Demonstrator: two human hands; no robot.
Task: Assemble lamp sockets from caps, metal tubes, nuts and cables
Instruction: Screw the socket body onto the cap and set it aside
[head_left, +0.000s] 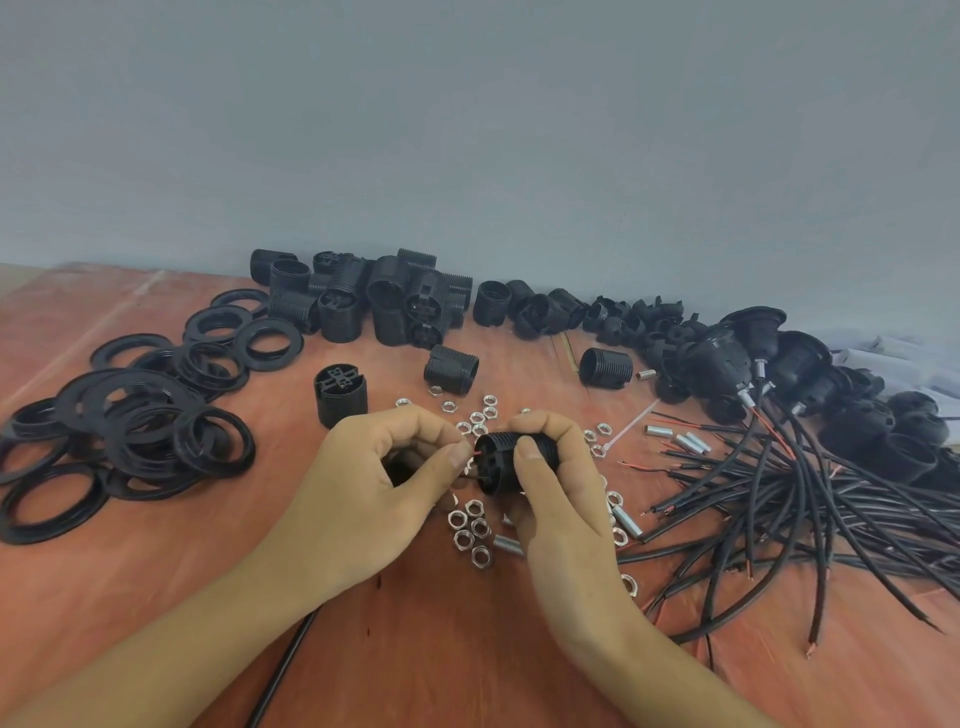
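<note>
Both hands meet just below the middle of the frame, over the reddish table (467, 654); the right hand (558, 488) grips a black threaded socket body (496, 462) lying on its side, thumb on the near face and fingers curled over the top; the left hand (374, 483) is curled, its thumb and forefinger tips pinching a thin red wire (474, 453) at the socket body's left end; something dark sits inside the left palm, but I cannot tell what it is. A black cable (283, 667) runs from under the left wrist to the bottom edge.

Loose nuts (470, 530) lie between the wrists and more nuts (480, 415) just above the hands; a threaded metal tube (509, 544) lies just beside the lower ones, touching the right hand's edge; smooth metal tubes (685, 441) lie to the right. A spread of black cables (779, 514) with bared ends fills the right of the frame; above it lie assembled sockets (748, 358) with cables attached; small black caps (639, 322) lie heaped along the grey wall (467, 130). A pile of socket bodies (374, 301) sits at upper centre; one upright socket body (340, 395) stands near the left hand; flat black rings (130, 426) are heaped at the left.
</note>
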